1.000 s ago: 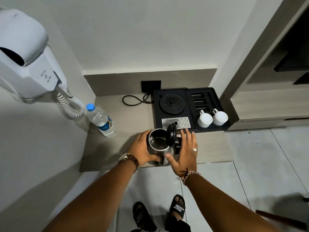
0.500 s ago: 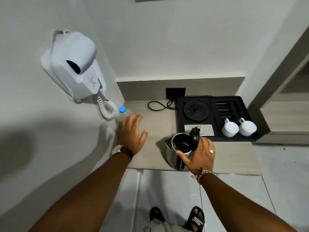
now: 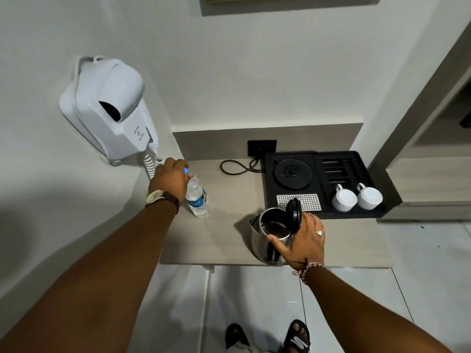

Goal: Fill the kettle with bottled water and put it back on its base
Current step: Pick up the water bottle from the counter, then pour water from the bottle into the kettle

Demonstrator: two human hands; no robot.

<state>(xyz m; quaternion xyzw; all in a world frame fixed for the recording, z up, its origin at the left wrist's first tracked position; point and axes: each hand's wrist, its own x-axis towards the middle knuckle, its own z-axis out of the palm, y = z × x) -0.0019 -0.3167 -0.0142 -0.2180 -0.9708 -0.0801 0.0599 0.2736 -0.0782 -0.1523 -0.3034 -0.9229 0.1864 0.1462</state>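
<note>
Steel kettle (image 3: 267, 240), lid up, gripped by right hand (image 3: 303, 240); left hand (image 3: 170, 179) clasps water bottle (image 3: 197, 197).

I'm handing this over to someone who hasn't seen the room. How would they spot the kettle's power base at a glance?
Find the grey counter under the white wall, then the black tray at its right end. The power base is the flat black round disc in the tray's back left section, with a small centre stud. Unlike the perforated metal grate in front of it and the two white cups to its right, it is round, dark and bare.
</note>
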